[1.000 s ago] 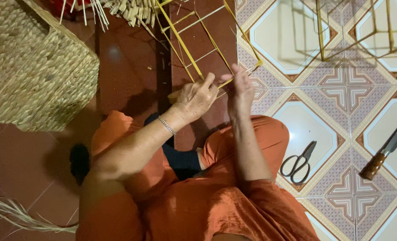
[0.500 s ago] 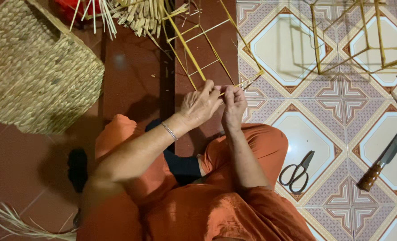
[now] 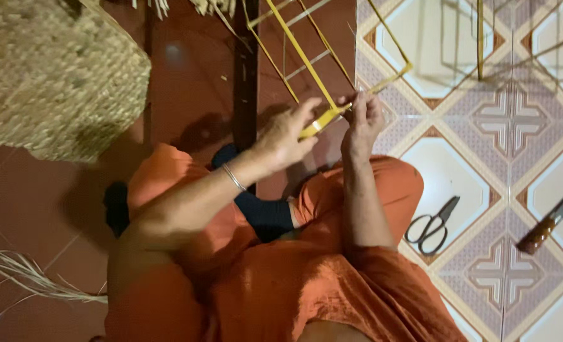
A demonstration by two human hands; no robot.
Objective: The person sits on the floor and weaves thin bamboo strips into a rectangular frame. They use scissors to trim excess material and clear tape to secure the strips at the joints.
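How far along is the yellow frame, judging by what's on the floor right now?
Done: a woven basket sits finished at left, and the yellow frame already has rungs between its rails. In hand: the left hand and right hand work one corner of the frame. Left: the frame looks bare, with loose straw unused; the scissors and knife lie untouched.

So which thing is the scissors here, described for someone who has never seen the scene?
Start on the patterned tile floor to the person's right. Beside the orange-clad knee lie the scissors, flat on a white tile. Their two dark loop handles set them apart from the brown-handled knife, farther right.
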